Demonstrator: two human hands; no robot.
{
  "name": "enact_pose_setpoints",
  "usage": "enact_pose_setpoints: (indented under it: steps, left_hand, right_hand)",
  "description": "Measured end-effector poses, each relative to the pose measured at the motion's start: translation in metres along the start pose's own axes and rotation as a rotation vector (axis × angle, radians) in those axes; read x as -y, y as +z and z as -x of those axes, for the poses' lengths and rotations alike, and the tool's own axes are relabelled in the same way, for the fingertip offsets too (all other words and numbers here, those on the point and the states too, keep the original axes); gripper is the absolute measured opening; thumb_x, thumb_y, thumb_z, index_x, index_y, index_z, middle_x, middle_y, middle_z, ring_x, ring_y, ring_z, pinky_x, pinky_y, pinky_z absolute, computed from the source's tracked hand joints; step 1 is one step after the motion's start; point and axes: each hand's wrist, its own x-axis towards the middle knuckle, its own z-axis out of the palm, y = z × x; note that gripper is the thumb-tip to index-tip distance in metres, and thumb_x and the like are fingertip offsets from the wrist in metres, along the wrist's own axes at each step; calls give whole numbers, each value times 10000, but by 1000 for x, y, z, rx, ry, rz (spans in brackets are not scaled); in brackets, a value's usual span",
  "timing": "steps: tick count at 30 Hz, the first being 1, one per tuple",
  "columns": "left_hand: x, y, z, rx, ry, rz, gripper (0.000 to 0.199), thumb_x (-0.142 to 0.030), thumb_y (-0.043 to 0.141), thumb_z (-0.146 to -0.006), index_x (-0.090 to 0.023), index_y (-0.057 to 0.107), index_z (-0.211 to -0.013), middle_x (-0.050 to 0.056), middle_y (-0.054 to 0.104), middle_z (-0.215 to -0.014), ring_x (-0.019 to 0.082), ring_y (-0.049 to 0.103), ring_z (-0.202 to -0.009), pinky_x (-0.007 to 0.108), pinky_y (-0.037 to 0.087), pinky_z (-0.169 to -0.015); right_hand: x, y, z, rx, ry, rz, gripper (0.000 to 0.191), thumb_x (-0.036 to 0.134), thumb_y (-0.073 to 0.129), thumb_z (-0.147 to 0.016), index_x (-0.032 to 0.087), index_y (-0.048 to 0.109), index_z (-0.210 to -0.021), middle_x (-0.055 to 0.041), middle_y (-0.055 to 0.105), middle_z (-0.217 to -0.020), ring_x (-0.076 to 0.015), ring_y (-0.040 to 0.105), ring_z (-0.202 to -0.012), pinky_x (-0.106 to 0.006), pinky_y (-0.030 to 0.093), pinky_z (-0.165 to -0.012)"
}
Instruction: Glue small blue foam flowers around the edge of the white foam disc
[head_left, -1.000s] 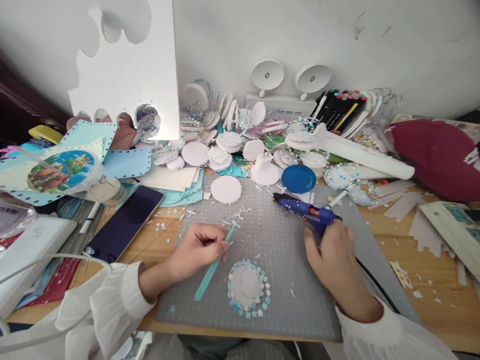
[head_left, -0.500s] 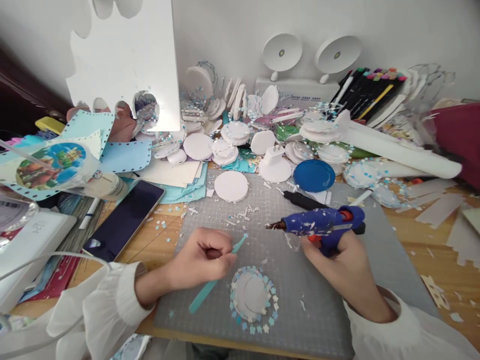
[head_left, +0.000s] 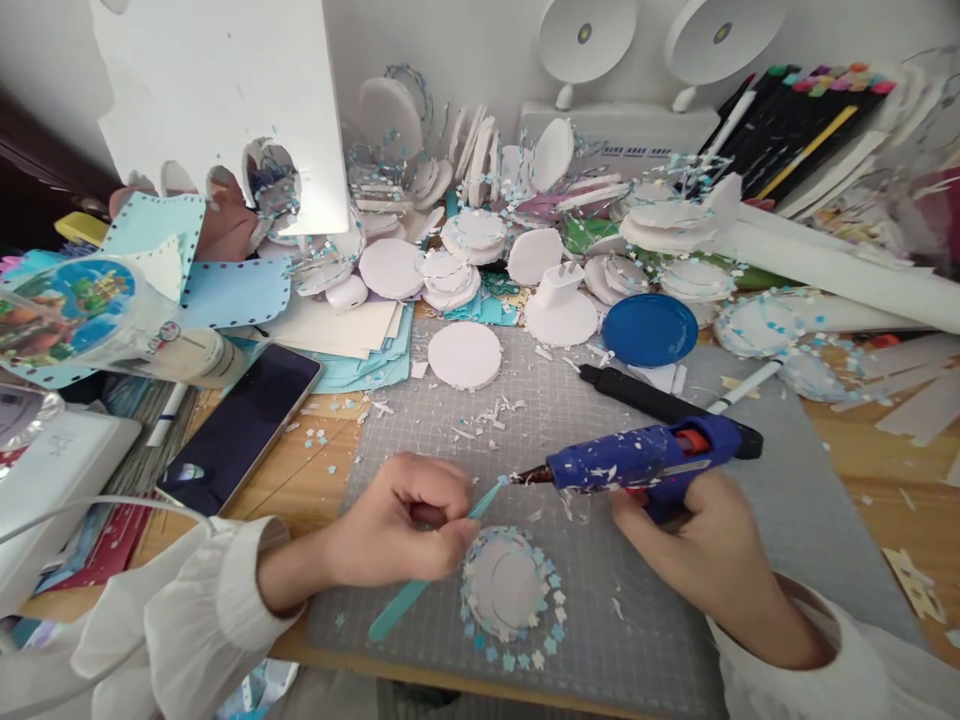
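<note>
My left hand [head_left: 412,518] is closed around turquoise tweezers [head_left: 409,603], whose tip points up and right with a tiny pale blue star [head_left: 503,481] at its end. In my right hand [head_left: 694,550] is a blue hot glue gun [head_left: 626,458], its surface flecked with white bits. The gun's brown nozzle meets or nearly touches the star; I cannot tell which. Just below lies a white disc [head_left: 506,585] ringed by small blue and white stars, resting on the grey cutting mat [head_left: 420,460].
A plain white disc [head_left: 465,355], a blue lid [head_left: 649,330] and a black pen-shaped tool [head_left: 637,392] lie farther back on the mat. Left are a phone [head_left: 244,425] and a plastic cup [head_left: 97,310]. Stacked star-trimmed discs [head_left: 474,235] line the back, before a two-headed lamp [head_left: 587,38].
The glue gun has moved left and slightly down relative to the tweezers, bringing its nozzle to the star at their tip. The camera view has shifted closer and downward.
</note>
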Motion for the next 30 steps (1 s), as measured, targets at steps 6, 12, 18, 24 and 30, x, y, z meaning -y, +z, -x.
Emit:
enact_pose_setpoints:
  steps: [6,12,18,24,30]
  left_hand:
    - [-1,0,0,-3,7,-10,391,-110,518,-733,-182,213,-500,-53,217,-526,85,217,-514,280,169,-493]
    - [-1,0,1,9,20,-13,380,-101,520,-737,-179,234,-501,-53,224,-530,82,221,-512,275,170,-486]
    - [0,0,0,16,21,-5,376,-98,520,-736,-180,239,-499,-52,230,-529,83,228,-515,274,171,-488]
    - [-1,0,0,14,4,-21,386,-113,524,-737,-181,231,-495,-49,227,-531,84,224,-512,278,172,-487]
    - [-1,0,0,24,-17,-22,383,-134,524,-735,-179,235,-487,-47,228,-527,85,227,-510,282,172,-490]
  right_hand:
    - [-2,0,2,28,-21,24,271,277,568,-706,198,488,-459,33,440,-340,-99,405,-292,-215,312,-304]
    - [-2,-1,2,67,-11,49,271,297,544,-718,197,506,-470,1,505,-373,-124,440,-323,-237,341,-325]
    - [-3,-1,2,69,0,69,275,297,532,-712,206,479,-457,5,499,-372,-122,437,-328,-240,332,-337]
    - [-1,-1,1,71,21,79,292,304,533,-706,217,442,-442,26,440,-346,-112,400,-313,-241,304,-331]
    - [0,0,0,37,-56,126,356,290,536,-718,249,325,-435,41,359,-325,-110,356,-296,-254,263,-336]
